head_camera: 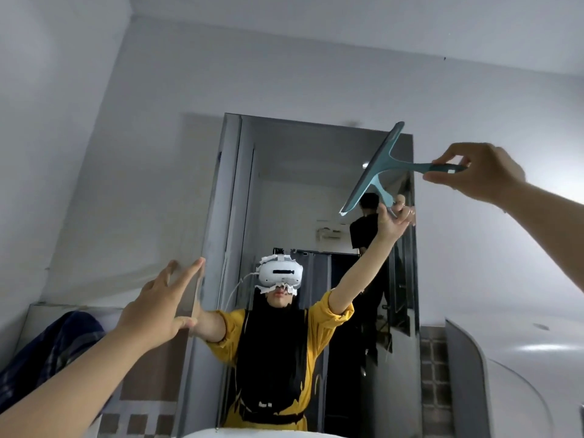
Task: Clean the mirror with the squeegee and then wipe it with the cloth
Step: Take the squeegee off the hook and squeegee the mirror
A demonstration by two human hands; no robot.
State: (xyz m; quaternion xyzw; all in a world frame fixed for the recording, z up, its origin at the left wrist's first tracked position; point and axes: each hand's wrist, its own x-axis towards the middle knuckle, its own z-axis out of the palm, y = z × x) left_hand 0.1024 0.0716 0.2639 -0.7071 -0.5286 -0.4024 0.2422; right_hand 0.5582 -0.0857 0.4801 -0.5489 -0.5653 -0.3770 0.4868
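A tall frameless mirror (284, 191) hangs on the white wall straight ahead. My right hand (480, 175) is raised at the upper right and grips the handle of a teal squeegee (376, 172). Its blade runs diagonally across the mirror's upper right corner; whether it touches the glass I cannot tell. My left hand (161, 303) is flat with fingers spread, pressed on the mirror's left edge at mid height. The mirror reflects a person in a yellow top wearing a headset, with both arms raised. No cloth is in view.
A dark blue checked fabric (50, 355) hangs at the lower left in front of a tiled wall. A white curved surface (512, 374) sits at the lower right. A white rim (252, 434) shows at the bottom edge. A second person stands reflected in the doorway.
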